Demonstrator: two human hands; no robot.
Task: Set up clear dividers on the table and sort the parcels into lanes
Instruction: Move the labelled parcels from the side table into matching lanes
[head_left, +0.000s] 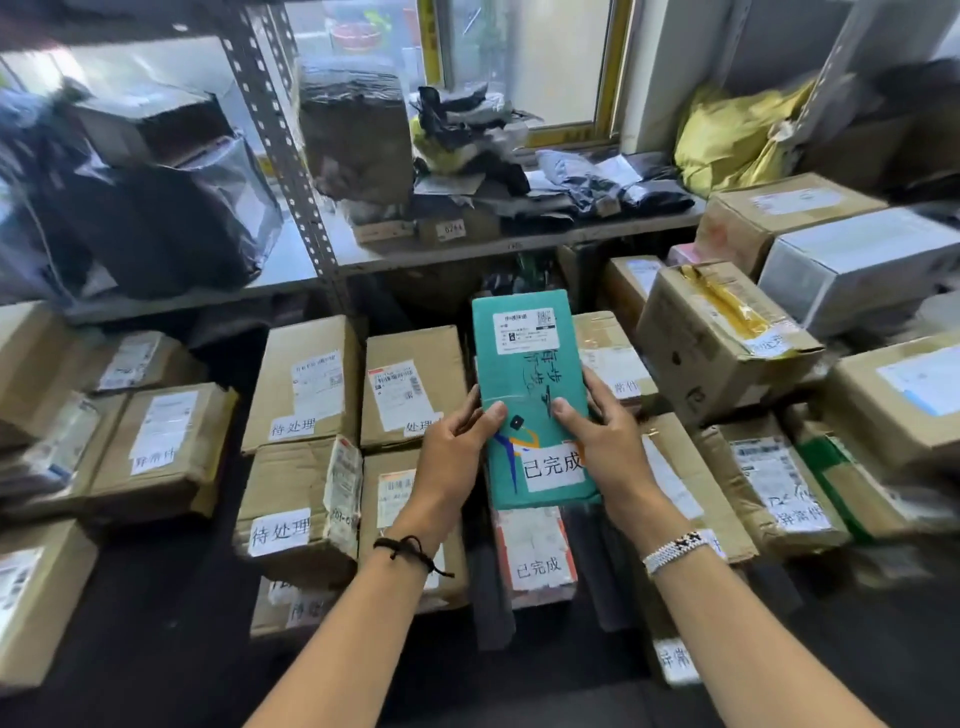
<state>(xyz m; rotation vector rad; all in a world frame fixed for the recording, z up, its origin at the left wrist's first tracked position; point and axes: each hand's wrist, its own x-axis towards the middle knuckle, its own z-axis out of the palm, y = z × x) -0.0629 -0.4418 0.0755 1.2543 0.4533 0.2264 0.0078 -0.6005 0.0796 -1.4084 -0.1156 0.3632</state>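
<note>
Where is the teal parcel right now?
Centre of the head view: the teal parcel is held between the left hand and right hand, above an orange-edged parcel, brown cardboard boxes on either side.

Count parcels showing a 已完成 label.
2. One is the teal parcel held up by the left hand and right hand. The other is the orange-edged parcel lying flat directly below it, nearer the camera. Others may be hidden or too blurred to read.

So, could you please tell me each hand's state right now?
Left hand: grips the teal parcel, left edge.
Right hand: grips its right edge.
</note>
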